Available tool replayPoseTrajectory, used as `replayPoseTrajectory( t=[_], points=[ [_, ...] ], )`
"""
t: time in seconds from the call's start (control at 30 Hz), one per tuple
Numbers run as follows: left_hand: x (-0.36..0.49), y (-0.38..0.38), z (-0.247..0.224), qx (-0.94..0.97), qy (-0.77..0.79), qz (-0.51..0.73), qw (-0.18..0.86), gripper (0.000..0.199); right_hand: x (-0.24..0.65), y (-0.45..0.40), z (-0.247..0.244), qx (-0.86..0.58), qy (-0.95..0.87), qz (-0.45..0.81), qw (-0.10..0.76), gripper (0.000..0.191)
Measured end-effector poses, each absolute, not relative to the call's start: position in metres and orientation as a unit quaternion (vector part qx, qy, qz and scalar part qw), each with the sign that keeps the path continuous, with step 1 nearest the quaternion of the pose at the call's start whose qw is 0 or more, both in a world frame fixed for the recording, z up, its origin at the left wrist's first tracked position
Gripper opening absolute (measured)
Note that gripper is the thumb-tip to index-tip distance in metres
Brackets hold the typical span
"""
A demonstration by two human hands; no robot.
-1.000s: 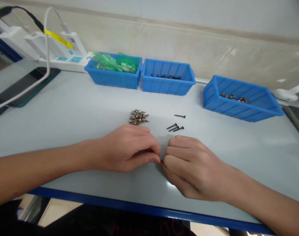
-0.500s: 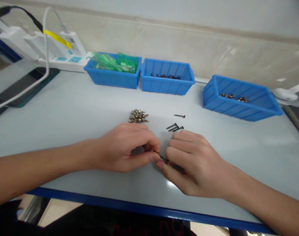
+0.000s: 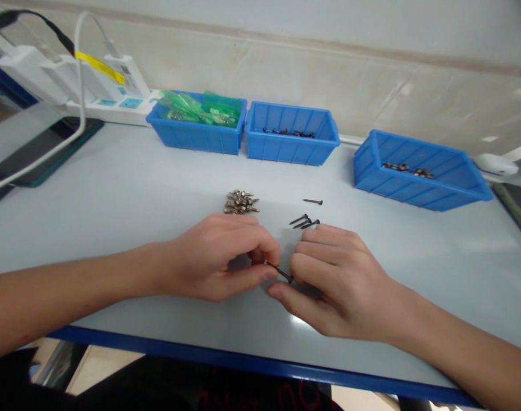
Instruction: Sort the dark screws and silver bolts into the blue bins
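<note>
A dark screw (image 3: 285,275) is pinched between the thumb and forefinger of my left hand (image 3: 226,257), its head pointing to the right. My right hand (image 3: 341,279) is at the screw's head, fingers curled and thumb held apart below; whether anything sits inside the curled fingers is hidden. Beyond my left hand lies a pile of silvery hex-head screws (image 3: 242,202). Several black screws (image 3: 305,221) lie just past my right knuckles, and one more dark screw (image 3: 313,201) lies farther back.
Along the wall stand a blue bin of green packets (image 3: 196,137), a blue bin with dark screws (image 3: 286,148) and a blue bin with brownish pieces (image 3: 418,188). A phone (image 3: 41,151), white cable (image 3: 82,85) and power strip (image 3: 114,114) are at left.
My right thumb has come away from the screw and moved slightly left and down, showing more of the screw. My left hand is nearly unmoved, still pinching it.
</note>
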State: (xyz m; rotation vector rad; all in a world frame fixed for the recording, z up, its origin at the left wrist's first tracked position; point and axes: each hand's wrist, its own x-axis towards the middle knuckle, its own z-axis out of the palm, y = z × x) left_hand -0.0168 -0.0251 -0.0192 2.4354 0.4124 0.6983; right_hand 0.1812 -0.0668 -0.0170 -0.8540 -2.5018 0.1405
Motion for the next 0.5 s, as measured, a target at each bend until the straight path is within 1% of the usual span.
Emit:
replayPoseTrajectory(
  t=[0.13, 0.3, 0.5],
  points=[
    [-0.0165, -0.0256, -0.0201, 0.911, 0.148, 0.25, 0.292, 0.003, 0.18, -0.0654, -0.0201, -0.299, -0.917, 0.033, 0.264, 0.041],
    [-0.0157, -0.0259, -0.0193, 0.915, 0.152, 0.226, 0.296, 0.002, 0.1776, -0.0667, -0.0207, -0.287, -0.92, 0.019, 0.267, 0.038],
    [-0.0167, -0.0249, -0.0177, 0.926, 0.143, 0.194, 0.292, 0.008, 0.1784, -0.0672, -0.0193, -0.279, -0.925, 0.011, 0.258, 0.036]
  ],
)
